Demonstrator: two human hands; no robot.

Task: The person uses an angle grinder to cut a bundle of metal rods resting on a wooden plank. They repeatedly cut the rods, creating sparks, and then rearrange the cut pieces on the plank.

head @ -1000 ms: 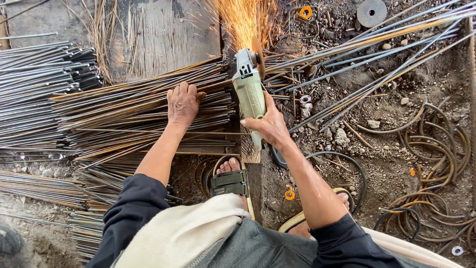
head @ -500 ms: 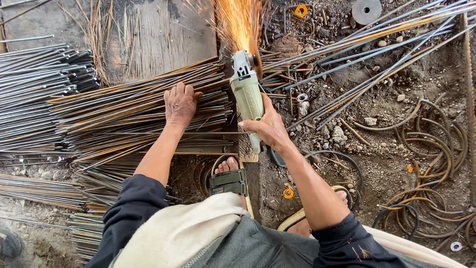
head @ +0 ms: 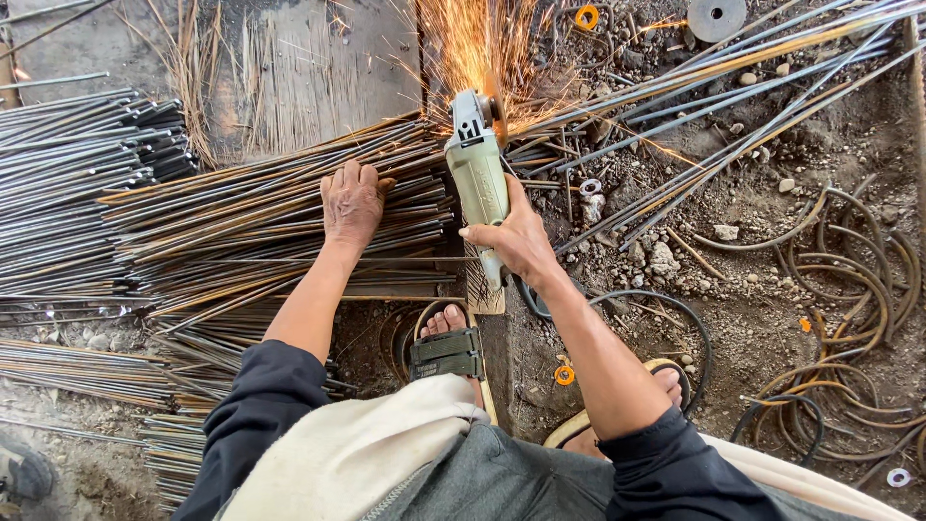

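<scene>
R hand [head: 516, 241] is wrapped tight round the body of a pale green angle grinder [head: 479, 178], thumb on the near side, fingers over the top. Grinder points away from the person, its disc end at the top edge of a bundle of thin rusty steel rods [head: 260, 217], w/ a fan of orange sparks [head: 477, 43] shooting up and away from the disc. L hand [head: 353, 203] lies flat, palm down, fingers spread, pressing on the rod bundle just left of the grinder; it grips nothing, only presses. Rods lie roughly crosswise on the ground, ends near the grinder.

Behind the rods sits a scorched wooden board [head: 318, 68]. Far left: a stack of cleaner grey rods [head: 77, 135]. To the right, long rods [head: 733, 87] run diagonally over dirt and small stones. Bent wire loops [head: 849, 280] lie at right. A black cable [head: 666, 309] curls from the grinder's tail across the dirt. Person's sandalled foot [head: 446, 347] stands just below the bundle, between the two forearms; sleeves are dark.
</scene>
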